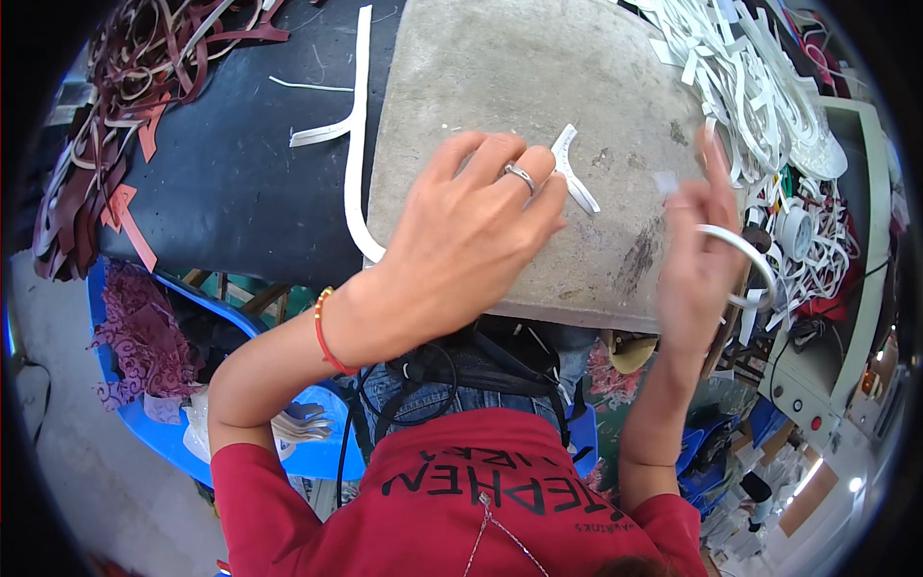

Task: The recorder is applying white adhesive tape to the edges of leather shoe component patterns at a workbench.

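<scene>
My left hand [481,226], wearing a ring and a red bracelet, is over the grey stone slab [461,67] with its fingers curled in. What they hold, if anything, is hidden. Just past the fingertips lies a short forked white strip [580,183]. A long white strip [356,163] with a side branch runs along the slab's left edge, its lower end passing behind my left wrist. Blurred by motion, my right hand [700,255] is raised near the slab's right edge. From it a white strip [764,269] curls outward in a loop. A small pale scrap [665,181] shows beside its fingers.
White strips [760,96] are heaped at the back right, maroon strips [183,58] at the back left. Orange pieces [125,226] hang over the black surface [240,183]. Below it stands a blue chair [163,438] holding fabric. A pale machine frame [860,240] stands at right.
</scene>
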Action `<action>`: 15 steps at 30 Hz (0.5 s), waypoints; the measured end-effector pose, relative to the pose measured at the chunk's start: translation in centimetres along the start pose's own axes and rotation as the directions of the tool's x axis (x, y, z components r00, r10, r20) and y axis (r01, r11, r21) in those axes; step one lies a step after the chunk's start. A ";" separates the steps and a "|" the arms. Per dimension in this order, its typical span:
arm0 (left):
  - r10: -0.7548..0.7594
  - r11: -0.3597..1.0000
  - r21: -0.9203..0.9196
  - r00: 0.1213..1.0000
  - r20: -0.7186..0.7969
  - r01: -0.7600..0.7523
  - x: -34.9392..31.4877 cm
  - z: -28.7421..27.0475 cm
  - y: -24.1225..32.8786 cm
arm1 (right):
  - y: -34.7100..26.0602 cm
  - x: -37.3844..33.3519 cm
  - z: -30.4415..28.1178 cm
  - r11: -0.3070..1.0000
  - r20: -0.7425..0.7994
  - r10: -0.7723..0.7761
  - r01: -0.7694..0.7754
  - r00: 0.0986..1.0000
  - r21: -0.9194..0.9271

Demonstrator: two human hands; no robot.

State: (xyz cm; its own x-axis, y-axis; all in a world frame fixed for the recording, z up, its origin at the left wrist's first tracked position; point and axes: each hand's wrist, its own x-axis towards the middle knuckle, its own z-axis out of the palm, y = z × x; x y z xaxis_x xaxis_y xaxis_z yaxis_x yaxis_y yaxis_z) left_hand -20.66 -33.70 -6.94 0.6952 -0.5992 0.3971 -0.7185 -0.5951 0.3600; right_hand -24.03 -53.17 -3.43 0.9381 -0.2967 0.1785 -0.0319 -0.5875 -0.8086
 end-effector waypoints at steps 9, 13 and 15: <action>0.004 0.998 -0.061 0.999 0.044 -0.002 -0.4 0.5 -0.5 | -0.3 -0.7 4.7 0.968 0.138 0.191 -0.210 0.972 0.136; 0.188 0.977 0.077 0.973 0.134 -0.199 0.2 0.2 -0.6 | -0.5 -0.4 4.8 0.988 0.084 0.151 -0.147 0.985 -0.055; 0.194 0.964 0.149 0.964 0.183 -0.222 0.3 0.3 -0.6 | -1.7 -1.2 3.9 0.976 0.055 0.180 -0.171 0.982 -0.137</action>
State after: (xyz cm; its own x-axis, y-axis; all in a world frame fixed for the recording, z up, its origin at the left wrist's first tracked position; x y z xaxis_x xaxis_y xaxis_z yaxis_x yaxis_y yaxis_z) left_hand -20.07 -33.70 -7.30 0.5341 -0.7912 0.2978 -0.8439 -0.5197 0.1329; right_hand -23.81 -48.88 -4.48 0.9347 -0.3553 -0.0008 -0.2385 -0.6257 -0.7427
